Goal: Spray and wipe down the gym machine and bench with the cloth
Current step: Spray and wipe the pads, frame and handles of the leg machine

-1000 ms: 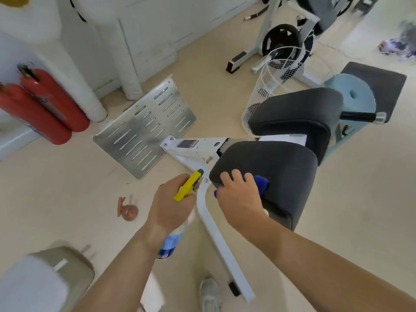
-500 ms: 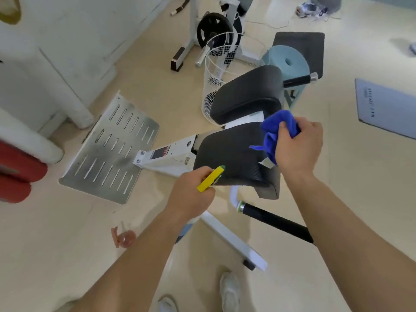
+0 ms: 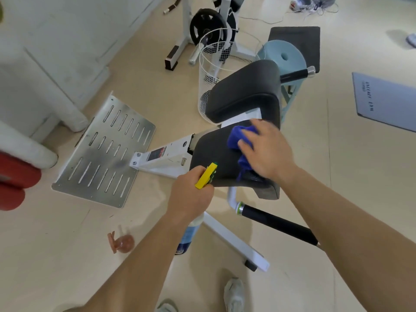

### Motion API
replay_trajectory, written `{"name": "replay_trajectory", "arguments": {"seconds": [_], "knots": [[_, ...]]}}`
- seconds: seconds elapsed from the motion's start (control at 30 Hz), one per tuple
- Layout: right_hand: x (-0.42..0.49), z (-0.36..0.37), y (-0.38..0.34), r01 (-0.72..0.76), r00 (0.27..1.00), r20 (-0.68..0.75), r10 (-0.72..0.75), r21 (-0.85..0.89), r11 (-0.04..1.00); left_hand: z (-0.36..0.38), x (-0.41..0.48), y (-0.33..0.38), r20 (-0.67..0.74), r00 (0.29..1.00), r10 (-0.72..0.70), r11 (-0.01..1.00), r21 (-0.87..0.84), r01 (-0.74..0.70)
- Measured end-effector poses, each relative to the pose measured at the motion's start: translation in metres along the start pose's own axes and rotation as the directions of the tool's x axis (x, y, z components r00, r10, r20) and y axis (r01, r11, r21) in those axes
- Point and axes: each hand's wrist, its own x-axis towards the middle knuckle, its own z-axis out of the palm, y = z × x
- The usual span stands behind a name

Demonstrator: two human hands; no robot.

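Mid-frame, the right hand (image 3: 265, 152) had dropped, fingers flat, pressing the blue cloth (image 3: 235, 137) onto the black pad (image 3: 213, 158), so wiping began. The left hand (image 3: 189, 194) gripped the spray bottle (image 3: 188, 237).

Left hand (image 3: 191, 197) grips spray bottle (image 3: 188, 236); right hand (image 3: 265, 154) presses cloth (image 3: 235, 137), fingers spread.

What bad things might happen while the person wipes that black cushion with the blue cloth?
The left hand holds the spray bottle aimed close by the right hand, which presses the blue cloth on the black cushion; a squeeze may wet that hand. The black handle and white frame bar jut out near the shoe; a step could trip. The small orange thing on the floor might get stepped on.
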Motion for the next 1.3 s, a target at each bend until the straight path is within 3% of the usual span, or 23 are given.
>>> {"name": "replay_trajectory", "arguments": {"seconds": [0.1,0.2,0.27,0.33,0.47,0.53,0.6,0.7,0.77,0.83,0.9,0.97,1.0,1.1,1.2,1.3], "knots": [[0.010,0.016,-0.014,0.258,0.943,0.264,-0.201,-0.201,0.945,-0.004,0.003,-0.009,-0.036,0.999,-0.005,0.999,-0.052,0.003],[0.019,0.028,-0.039,0.513,0.821,0.418,-0.388,-0.244,0.823,-0.006,0.005,-0.016,-0.072,0.996,-0.043,0.990,-0.138,0.033],[0.036,0.036,-0.049,0.593,0.742,0.528,-0.414,-0.226,0.773,-0.008,0.007,-0.020,-0.092,0.993,-0.073,0.982,-0.182,0.055],[0.063,0.040,-0.050,0.575,0.736,0.575,-0.359,-0.250,0.779,-0.010,0.008,-0.025,-0.114,0.987,-0.112,0.972,-0.217,0.086],[0.119,0.038,-0.036,0.353,0.844,0.524,-0.116,-0.381,0.854,-0.012,0.012,-0.032,-0.117,0.988,-0.098,0.977,-0.199,0.073],[0.116,0.048,-0.045,0.357,0.862,0.493,-0.116,-0.429,0.829,-0.015,0.014,-0.037,-0.123,0.988,-0.092,0.978,-0.196,0.066],[0.086,0.064,-0.063,0.441,0.832,0.514,-0.210,-0.381,0.813,-0.018,0.013,-0.042,-0.126,0.987,-0.104,0.973,-0.216,0.075],[0.024,0.079,-0.082,0.593,0.701,0.613,-0.365,-0.216,0.776,-0.027,0.013,-0.052,-0.112,0.985,-0.134,0.965,-0.239,0.105],[0.013,0.074,-0.084,0.626,0.659,0.644,-0.387,-0.186,0.757,-0.031,0.011,-0.057,-0.095,0.986,-0.134,0.966,-0.235,0.108],[0.039,0.072,-0.077,0.603,0.691,0.626,-0.362,-0.222,0.767,-0.036,0.008,-0.062,-0.080,0.988,-0.136,0.971,-0.211,0.116],[0.082,0.071,-0.074,0.511,0.774,0.576,-0.262,-0.327,0.795,-0.039,0.006,-0.072,-0.071,0.987,-0.142,0.969,-0.214,0.124],[0.120,0.066,-0.070,0.320,0.865,0.491,-0.107,-0.375,0.870,-0.039,0.005,-0.080,-0.060,0.987,-0.150,0.965,-0.224,0.133],[0.130,0.066,-0.072,0.235,0.875,0.483,-0.029,-0.373,0.897,-0.039,0.005,-0.083,-0.061,0.987,-0.150,0.965,-0.227,0.133],[0.123,0.082,-0.098,0.265,0.825,0.563,-0.038,-0.328,0.907,-0.040,0.002,-0.093,-0.065,0.984,-0.167,0.961,-0.234,0.148],[0.076,0.106,-0.127,0.455,0.715,0.670,-0.198,-0.231,0.860,-0.042,0.000,-0.098,-0.064,0.975,-0.213,0.946,-0.265,0.189],[0.034,0.111,-0.130,0.649,0.594,0.728,-0.342,-0.183,0.738,-0.048,0.001,-0.098,-0.060,0.979,-0.196,0.953,-0.248,0.176]]}}
